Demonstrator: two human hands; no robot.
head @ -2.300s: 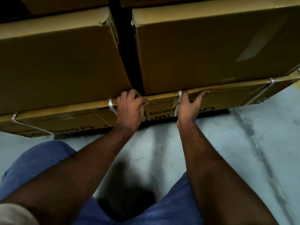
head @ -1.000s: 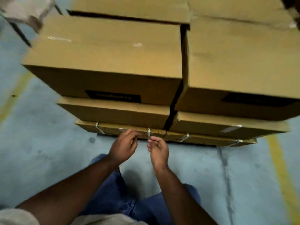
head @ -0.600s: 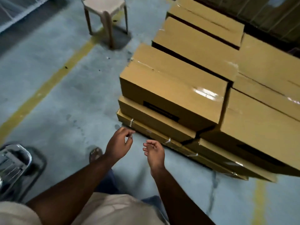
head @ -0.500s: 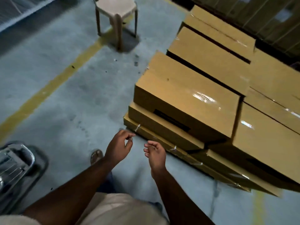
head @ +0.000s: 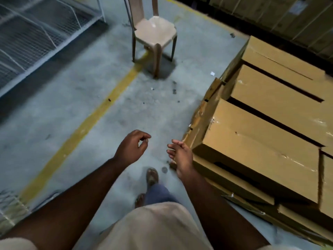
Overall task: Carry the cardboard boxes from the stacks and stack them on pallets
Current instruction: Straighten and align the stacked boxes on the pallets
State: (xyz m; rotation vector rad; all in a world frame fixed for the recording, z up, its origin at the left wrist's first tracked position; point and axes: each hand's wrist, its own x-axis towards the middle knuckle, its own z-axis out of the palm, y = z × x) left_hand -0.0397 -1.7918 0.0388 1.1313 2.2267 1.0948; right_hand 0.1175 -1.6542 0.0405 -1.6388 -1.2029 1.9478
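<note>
Several brown cardboard boxes (head: 264, 148) lie stacked in low layers on the floor at the right, with flat strapped boxes (head: 232, 179) under the bigger ones. My left hand (head: 132, 147) hangs over the bare concrete, fingers loosely curled, holding nothing. My right hand (head: 181, 156) hangs just left of the stack's near corner, fingers relaxed, also holding nothing. Neither hand touches a box.
A beige plastic chair (head: 155, 31) stands ahead on a yellow floor line (head: 93, 120). A wire mesh rack (head: 36, 33) fills the upper left. More cartons (head: 288, 15) line the far right wall. My sandalled foot (head: 152, 175) is on the grey floor.
I have stood up and turned left, away from the stack. Both hands let go of the bottom strapped box and now hang free over the floor.
</note>
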